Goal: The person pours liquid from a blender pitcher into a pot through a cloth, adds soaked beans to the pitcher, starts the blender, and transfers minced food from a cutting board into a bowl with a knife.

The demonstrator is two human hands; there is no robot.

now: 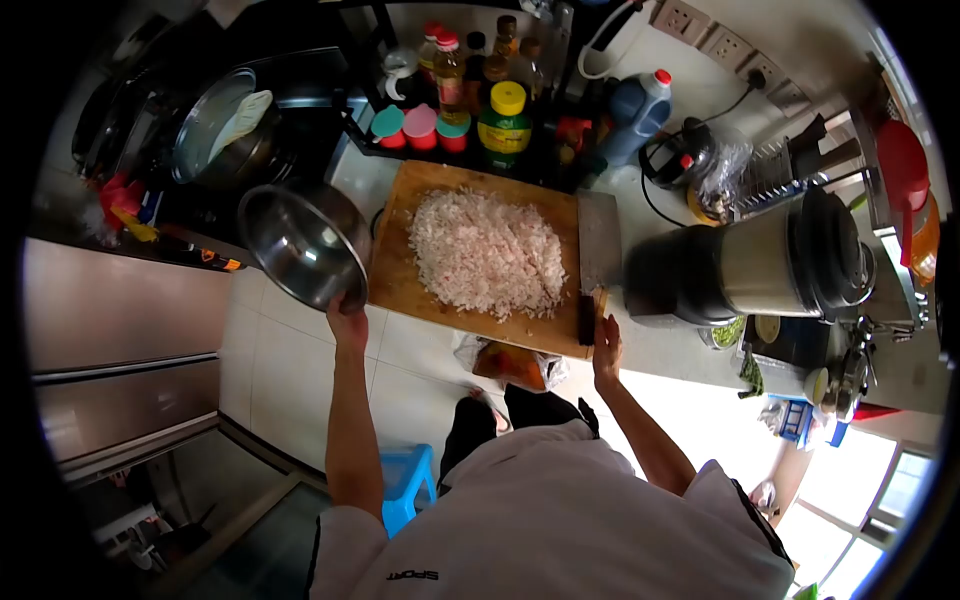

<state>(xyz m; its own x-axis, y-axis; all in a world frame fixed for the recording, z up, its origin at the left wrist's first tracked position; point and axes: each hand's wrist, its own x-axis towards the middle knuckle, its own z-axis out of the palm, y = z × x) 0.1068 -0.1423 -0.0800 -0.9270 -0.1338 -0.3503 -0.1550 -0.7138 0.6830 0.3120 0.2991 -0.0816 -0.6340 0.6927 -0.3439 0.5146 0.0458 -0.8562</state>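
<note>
A wooden cutting board (400,270) bears a wide heap of finely chopped pale pink-white food (487,253). My left hand (347,312) grips the near rim of a steel bowl (305,245), which is tilted beside the board's left edge and looks empty inside. Along the right side of the board lies a cleaver (599,245), its blade pointing away and its dark handle toward me. Next to that handle, my right hand (607,348) is at the board's near right corner; its fingers are close together, and what they hold is too small to make out.
Behind the board stand bottles and lidded jars (504,125). A blender (760,265) lies to the right, near a dish rack (765,175). On the left is a stove with a pot (240,150). A blue stool (405,485) stands on the floor below.
</note>
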